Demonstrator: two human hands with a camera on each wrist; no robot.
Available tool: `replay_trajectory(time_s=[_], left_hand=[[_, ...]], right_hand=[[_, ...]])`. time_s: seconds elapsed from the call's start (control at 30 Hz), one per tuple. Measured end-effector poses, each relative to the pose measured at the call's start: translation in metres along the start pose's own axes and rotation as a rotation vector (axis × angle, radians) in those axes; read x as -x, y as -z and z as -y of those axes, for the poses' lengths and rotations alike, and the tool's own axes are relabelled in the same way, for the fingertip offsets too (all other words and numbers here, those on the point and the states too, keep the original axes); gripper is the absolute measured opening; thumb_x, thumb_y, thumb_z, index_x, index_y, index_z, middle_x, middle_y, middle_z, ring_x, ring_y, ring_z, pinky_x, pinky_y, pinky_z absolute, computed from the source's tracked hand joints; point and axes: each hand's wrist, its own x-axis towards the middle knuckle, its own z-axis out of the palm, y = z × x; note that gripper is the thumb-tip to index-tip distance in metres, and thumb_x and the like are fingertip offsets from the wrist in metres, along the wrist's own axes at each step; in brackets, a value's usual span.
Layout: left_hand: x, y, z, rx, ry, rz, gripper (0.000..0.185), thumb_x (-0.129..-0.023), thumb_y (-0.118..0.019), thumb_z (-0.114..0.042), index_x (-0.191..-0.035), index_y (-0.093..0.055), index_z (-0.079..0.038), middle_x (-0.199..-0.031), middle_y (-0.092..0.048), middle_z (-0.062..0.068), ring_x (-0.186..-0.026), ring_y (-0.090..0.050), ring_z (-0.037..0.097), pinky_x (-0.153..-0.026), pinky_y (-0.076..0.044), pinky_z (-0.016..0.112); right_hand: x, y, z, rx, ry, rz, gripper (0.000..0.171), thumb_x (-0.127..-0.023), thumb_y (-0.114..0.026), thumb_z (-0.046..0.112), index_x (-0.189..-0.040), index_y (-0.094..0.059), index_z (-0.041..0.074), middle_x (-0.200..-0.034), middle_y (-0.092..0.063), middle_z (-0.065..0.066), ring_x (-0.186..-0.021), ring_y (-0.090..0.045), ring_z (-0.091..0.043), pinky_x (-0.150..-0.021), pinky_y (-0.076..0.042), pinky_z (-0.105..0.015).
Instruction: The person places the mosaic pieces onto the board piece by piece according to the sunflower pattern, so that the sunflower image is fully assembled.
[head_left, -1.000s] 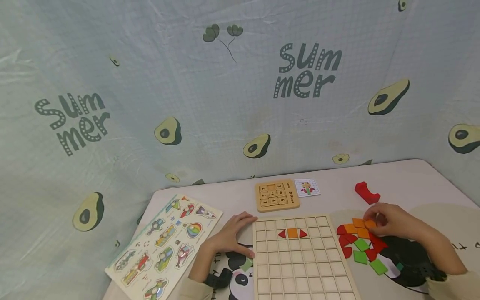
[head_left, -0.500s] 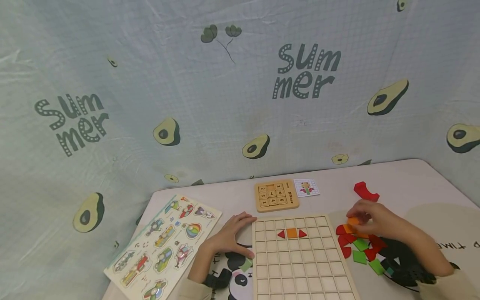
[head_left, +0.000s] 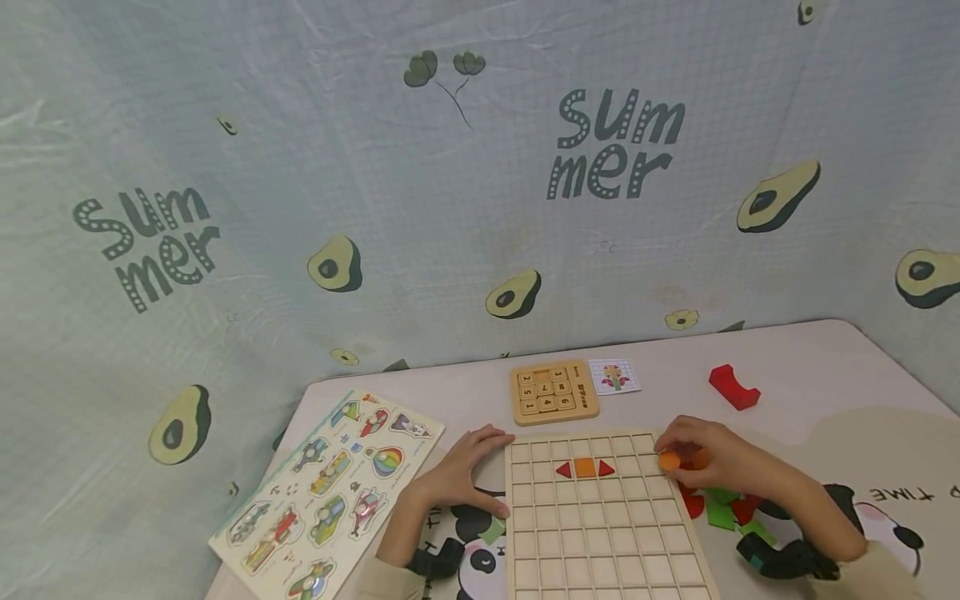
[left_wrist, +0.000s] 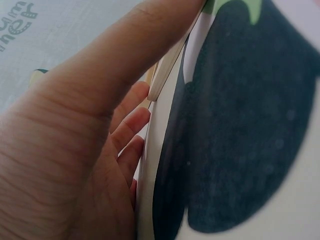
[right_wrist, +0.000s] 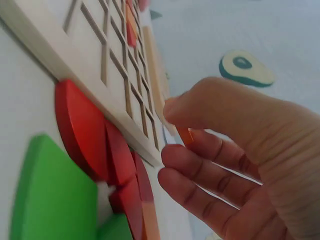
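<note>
My right hand [head_left: 705, 454] pinches a small orange tile [head_left: 670, 460] between thumb and fingers, at the right edge of the wooden grid board [head_left: 600, 537]. In the right wrist view only a sliver of that tile [right_wrist: 185, 135] shows past the thumb. Two red triangles [head_left: 564, 470] flank an orange square [head_left: 584, 467] in one upper row of the board. My left hand [head_left: 457, 475] rests at the board's left edge, thumb and fingers spread apart. The left wrist view has its thumb [left_wrist: 125, 55] stretched out straight along that side.
Red pieces [right_wrist: 80, 130] and green pieces [right_wrist: 55, 195] lie right of the board, partly under my right hand. Farther back are a red curved block [head_left: 734, 387], a number puzzle [head_left: 555, 392] and a pattern card [head_left: 615, 376]. A picture puzzle board [head_left: 326, 492] lies at left.
My right hand has moved left from the loose pieces to the board's right edge, carrying the orange tile. My left hand has stayed where it was.
</note>
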Motion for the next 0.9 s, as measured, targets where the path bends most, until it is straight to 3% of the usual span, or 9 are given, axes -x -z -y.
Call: replay_trajectory(time_s=[0.33,0.5,0.73,0.9], left_hand=[[0.000,0.000,0.002,-0.019,-0.005,-0.001,0.093,-0.062,-0.084,-0.042,-0.141,-0.038,-0.027,-0.146,-0.032,0.000,-0.139,-0.022,0.025,-0.112,-0.022,0.053],[-0.002,-0.001,0.004,-0.033,-0.024,-0.005,0.093,-0.062,-0.084,-0.042,-0.141,-0.038,-0.028,-0.145,-0.034,-0.002,-0.137,-0.026,0.023,-0.112,-0.024,0.051],[-0.003,-0.001,0.004,-0.049,-0.042,-0.009,0.094,-0.062,-0.084,-0.040,-0.141,-0.038,-0.026,-0.143,-0.035,-0.002,-0.135,-0.027,0.022,-0.112,-0.024,0.050],[-0.002,-0.001,0.004,-0.054,-0.050,-0.013,0.094,-0.062,-0.084,-0.041,-0.142,-0.037,-0.025,-0.143,-0.035,-0.002,-0.134,-0.028,0.022,-0.111,-0.025,0.050]], right_hand=[[-0.015,-0.019,0.012,-0.054,0.000,0.097,0.018,-0.081,-0.071,0.016,-0.099,-0.065,0.014,-0.091,-0.056,0.005,-0.074,-0.050,-0.005,-0.059,-0.048,-0.017],[-0.023,-0.029,0.015,-0.085,0.014,0.132,0.016,-0.080,-0.071,0.013,-0.096,-0.066,0.015,-0.093,-0.056,0.005,-0.076,-0.052,-0.003,-0.064,-0.051,-0.017],[-0.035,-0.042,0.022,-0.055,0.107,0.155,0.016,-0.081,-0.069,0.008,-0.093,-0.065,0.016,-0.094,-0.056,0.007,-0.078,-0.050,-0.002,-0.066,-0.049,-0.017],[-0.041,-0.051,0.024,-0.048,0.094,0.182,0.019,-0.079,-0.068,0.006,-0.092,-0.065,0.020,-0.091,-0.053,0.010,-0.079,-0.047,0.000,-0.066,-0.046,-0.015]])
